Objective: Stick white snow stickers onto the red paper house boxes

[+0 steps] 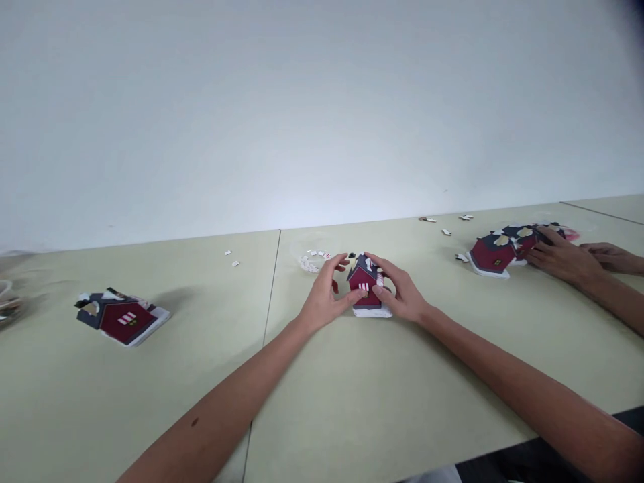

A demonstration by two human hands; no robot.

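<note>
Upright on the table, in the middle of the head view, stands a small model house (371, 288) with dark red walls, a dark roof with white patches and a white base. My left hand (329, 292) is closed about its left side, the thumb on the front wall near the striped window. From the right, my right hand (400, 288) grips it too, thumb on the front and fingers up by the roof. My fingers cover parts of the roof and the side walls. Just behind my left hand lies a clear round dish (312, 260) holding small white pieces.
Another red house (125, 318) sits on the table (151, 402) at left, near a blurred container (7, 305). At right, a co-worker's hands (568, 258) are at more red houses (490, 255). Small loose pieces (446, 232) lie toward the wall.
</note>
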